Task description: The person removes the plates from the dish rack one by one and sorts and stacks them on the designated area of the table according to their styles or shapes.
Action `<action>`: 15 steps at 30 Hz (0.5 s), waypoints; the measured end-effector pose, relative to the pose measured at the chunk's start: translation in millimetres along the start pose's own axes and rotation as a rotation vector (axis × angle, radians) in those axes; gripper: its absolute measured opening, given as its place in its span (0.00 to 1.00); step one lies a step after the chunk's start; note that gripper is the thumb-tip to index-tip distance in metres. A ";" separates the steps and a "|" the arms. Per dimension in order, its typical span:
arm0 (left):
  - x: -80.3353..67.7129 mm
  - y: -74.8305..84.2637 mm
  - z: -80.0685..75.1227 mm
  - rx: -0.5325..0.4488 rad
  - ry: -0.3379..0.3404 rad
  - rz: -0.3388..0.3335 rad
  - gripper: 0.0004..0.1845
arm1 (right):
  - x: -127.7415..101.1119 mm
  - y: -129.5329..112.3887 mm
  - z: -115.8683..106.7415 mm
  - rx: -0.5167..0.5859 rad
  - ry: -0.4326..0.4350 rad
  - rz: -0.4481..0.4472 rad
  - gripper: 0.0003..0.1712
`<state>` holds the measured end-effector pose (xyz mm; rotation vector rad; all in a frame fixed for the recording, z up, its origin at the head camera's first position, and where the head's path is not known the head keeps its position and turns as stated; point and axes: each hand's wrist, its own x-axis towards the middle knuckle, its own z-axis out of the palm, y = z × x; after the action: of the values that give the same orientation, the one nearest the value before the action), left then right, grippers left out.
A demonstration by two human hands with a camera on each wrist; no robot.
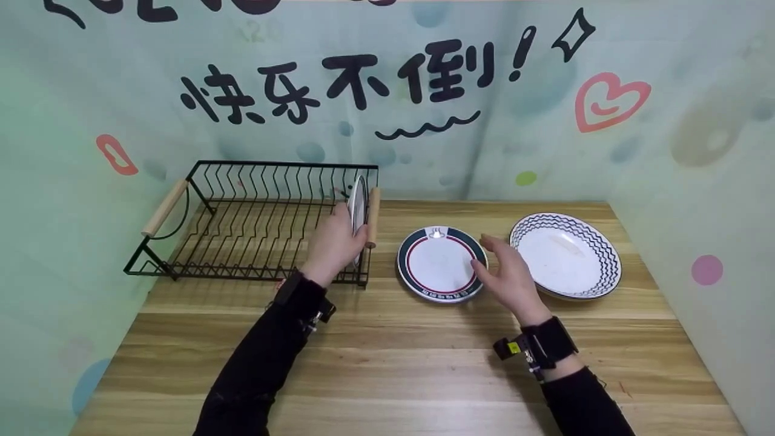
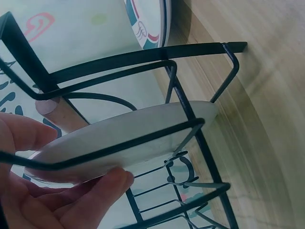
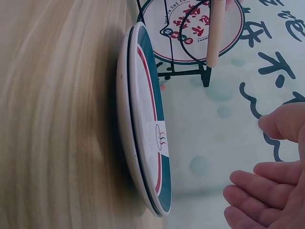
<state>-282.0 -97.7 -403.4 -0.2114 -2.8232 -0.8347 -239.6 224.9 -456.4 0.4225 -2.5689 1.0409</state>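
At the right end of a black wire dish rack, my left hand pinches a plate standing on edge between the wires. Thumb and fingers lie on opposite faces of this plate in the left wrist view. Its printed face, with red characters and a red ring, turns toward the right wrist camera. My right hand hovers with fingers spread by the right rim of a green-and-red-rimmed plate, holding nothing. From the right wrist view, that plate lies on a second plate.
A large white dish with a black wavy rim lies at the right of the wooden table. Wooden handles cap the rack's ends. A printed cloth hangs close behind and along the sides.
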 end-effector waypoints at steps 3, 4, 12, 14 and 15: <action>-0.6 -1.0 1.9 0.026 0.003 0.003 0.20 | -0.9 -0.4 1.3 -0.002 -0.003 -0.005 0.31; -0.8 -1.4 2.4 0.031 0.003 0.003 0.19 | -1.1 -0.5 1.7 -0.005 -0.005 -0.006 0.31; -1.7 -4.4 7.3 0.023 0.002 0.002 0.16 | -1.2 -0.9 4.0 -0.007 -0.014 -0.005 0.32; -1.9 -4.3 8.5 0.015 0.005 0.002 0.16 | -1.0 -0.4 4.7 -0.004 -0.015 -0.005 0.32; -2.3 -3.9 8.9 0.010 0.006 -0.001 0.16 | -1.2 -0.6 4.9 -0.004 -0.016 -0.005 0.33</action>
<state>-281.7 -96.3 -413.3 -0.2058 -2.8216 -0.8192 -239.2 221.2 -459.8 0.4378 -2.5818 1.0340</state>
